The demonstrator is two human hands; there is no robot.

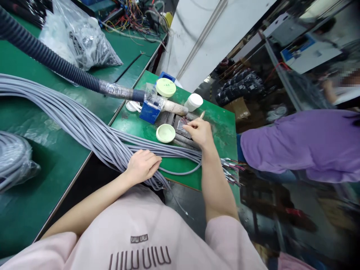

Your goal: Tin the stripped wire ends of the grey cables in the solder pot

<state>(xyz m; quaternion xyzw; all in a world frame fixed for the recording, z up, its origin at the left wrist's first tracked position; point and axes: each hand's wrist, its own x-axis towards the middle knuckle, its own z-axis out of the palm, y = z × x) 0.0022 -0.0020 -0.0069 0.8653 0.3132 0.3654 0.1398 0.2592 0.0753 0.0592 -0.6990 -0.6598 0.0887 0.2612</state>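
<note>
My left hand lies curled over a thick bundle of grey cables at the near edge of the green table, its fingertips pointing right. My right hand is closed in a pinch, with a few thin dark wires showing at its fingertips. Just under those fingertips is a small shiny metal patch on a dark block. The mouth of a taped hose nozzle lies close behind the pinch. Left of the right hand sits an open pale round tub.
A ribbed black hose crosses from upper left to a blue box. A lidded tub and a white jar stand behind. Stripped cable ends overhang the right edge. A person in a purple top is at right.
</note>
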